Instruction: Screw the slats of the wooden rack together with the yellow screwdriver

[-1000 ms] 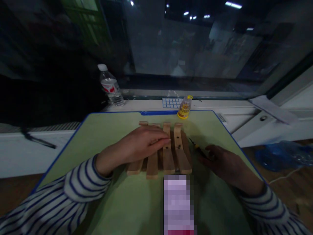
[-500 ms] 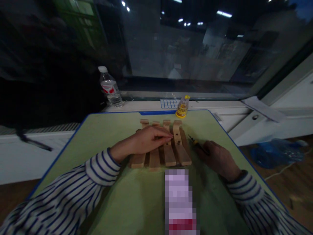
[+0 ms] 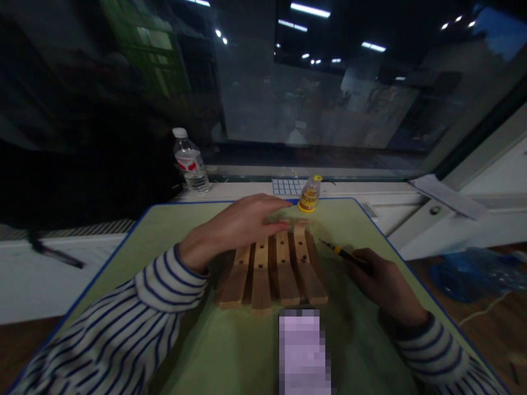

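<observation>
Four wooden slats lie under the palm-down left hand.

An indoor room of unclear kind is showing: a white sill is running between window and tabletop.

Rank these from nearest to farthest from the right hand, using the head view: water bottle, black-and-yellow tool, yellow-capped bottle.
1. Black-and-yellow tool: held in the right hand.
2. Yellow-capped bottle: ahead and to the left, near the far edge of the table.
3. Water bottle: farther left, on the windowsill.
</observation>
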A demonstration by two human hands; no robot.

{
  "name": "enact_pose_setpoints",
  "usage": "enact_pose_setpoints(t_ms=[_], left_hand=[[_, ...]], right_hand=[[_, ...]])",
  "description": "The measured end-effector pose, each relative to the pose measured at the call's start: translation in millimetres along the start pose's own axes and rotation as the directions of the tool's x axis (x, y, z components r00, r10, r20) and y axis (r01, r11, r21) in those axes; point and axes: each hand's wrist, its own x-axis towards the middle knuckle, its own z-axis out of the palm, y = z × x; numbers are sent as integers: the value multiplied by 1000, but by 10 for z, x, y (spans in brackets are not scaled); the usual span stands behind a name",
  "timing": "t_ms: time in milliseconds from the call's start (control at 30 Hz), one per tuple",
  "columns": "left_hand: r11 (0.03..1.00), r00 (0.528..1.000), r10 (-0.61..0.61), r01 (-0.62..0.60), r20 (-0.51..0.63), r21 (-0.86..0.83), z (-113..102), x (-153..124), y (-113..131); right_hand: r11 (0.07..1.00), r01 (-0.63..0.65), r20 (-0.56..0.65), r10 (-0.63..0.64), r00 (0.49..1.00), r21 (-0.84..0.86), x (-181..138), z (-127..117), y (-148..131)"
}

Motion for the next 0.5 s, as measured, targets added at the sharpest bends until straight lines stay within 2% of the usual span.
enact_pose_setpoints(t_ms=[200,367,400,500], left_hand=[[999,982,46,-48,185,2,144,147,-88],[998,979,45,-54,198,41,179,102,-91],[997,980,53,-64,192,53,180,100,-92],[994,980,65,-81,186,79,175,97,-87]], right_hand=[[982,13,-170,20,985,188,19,-154,-12],[960,55,-296,30,955,275,137,-429,-241],[952,80,-313,18,949,295,184,-492,-337],[871,272,-390,-103,915,409,355,-654,-674]])
